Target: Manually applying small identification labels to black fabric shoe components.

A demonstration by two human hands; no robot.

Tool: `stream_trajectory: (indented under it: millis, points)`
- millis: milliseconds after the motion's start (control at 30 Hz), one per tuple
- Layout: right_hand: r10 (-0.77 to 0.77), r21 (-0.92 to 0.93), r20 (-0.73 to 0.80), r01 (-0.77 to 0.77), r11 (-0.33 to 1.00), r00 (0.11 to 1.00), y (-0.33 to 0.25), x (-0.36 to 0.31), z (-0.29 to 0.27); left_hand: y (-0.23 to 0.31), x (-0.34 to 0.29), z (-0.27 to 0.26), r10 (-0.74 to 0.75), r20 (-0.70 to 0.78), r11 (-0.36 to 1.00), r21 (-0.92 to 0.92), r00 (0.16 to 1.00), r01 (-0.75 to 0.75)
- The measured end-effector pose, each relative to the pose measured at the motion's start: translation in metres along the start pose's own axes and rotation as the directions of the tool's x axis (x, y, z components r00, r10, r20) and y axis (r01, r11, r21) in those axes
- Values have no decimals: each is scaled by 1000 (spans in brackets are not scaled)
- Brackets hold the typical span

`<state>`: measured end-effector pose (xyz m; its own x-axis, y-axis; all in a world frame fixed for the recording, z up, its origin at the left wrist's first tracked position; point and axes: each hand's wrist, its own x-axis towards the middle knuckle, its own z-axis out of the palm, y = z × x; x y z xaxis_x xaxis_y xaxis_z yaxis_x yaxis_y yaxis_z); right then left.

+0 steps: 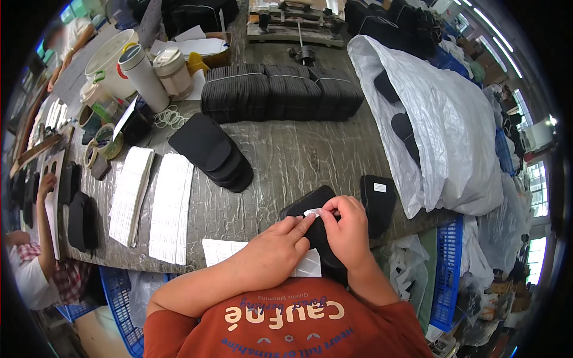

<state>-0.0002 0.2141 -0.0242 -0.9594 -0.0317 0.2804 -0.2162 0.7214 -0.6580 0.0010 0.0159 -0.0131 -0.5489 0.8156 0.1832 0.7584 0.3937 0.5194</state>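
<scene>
Standing across the bench [286,155], I note both hands brought together over a black pad [305,200] at the near edge, close against the wearer's shirt. A small white label [311,212] sits between the fingertips, above the pad's far part. Right hand [348,231]: thumb and forefinger pinched on the label's right end. Left hand [273,252]: fingertips meeting the label from the left, palm down; whether they grip it or only steady it, I cannot tell.

Key relation: the pad lies directly beneath the label, its long axis running roughly away from the body, far end leaning a little left. Neither hand is clearly nearer; both reach the label, the right from its right side, the left across from lower left. Whether the label touches the pad, fingers hide.

Just right of the right hand, a second black pad [377,209] lies flat, a white label on its upper part. Left of the pad in work and farther off, a fanned stack of black pads [212,152] slants across the bench. A white printed sheet [219,250] lies partly under the left forearm.
</scene>
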Motion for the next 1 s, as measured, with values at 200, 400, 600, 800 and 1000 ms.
stream_trajectory:
  millis: [200, 400, 600, 800, 1000]
  points:
    - [287, 187, -15, -279, 942, 958, 2, 4, 6, 2, 0, 0, 14, -14, 1000, 2, 1000, -14]
    - [184, -47, -76, -188, 981, 980, 0, 13, 4, 1, 0, 1, 29, -3, 999, 27, 1000, -29]
    - [184, 40, -116, -181, 983, 976, 14, 12, 5, 0, 9, -1, -19, 54, 999, -45, 998, 21]
    - [323, 218, -3, -315, 924, 946, 38, 21, -13, -7, -4, 2, 16, 14, 996, -93, 1000, -15]
    - [-80, -378, -457, -112, 919, 886, 80, 29, -57, -5, 3, -21, -183, -53, 934, -321, 982, 156]
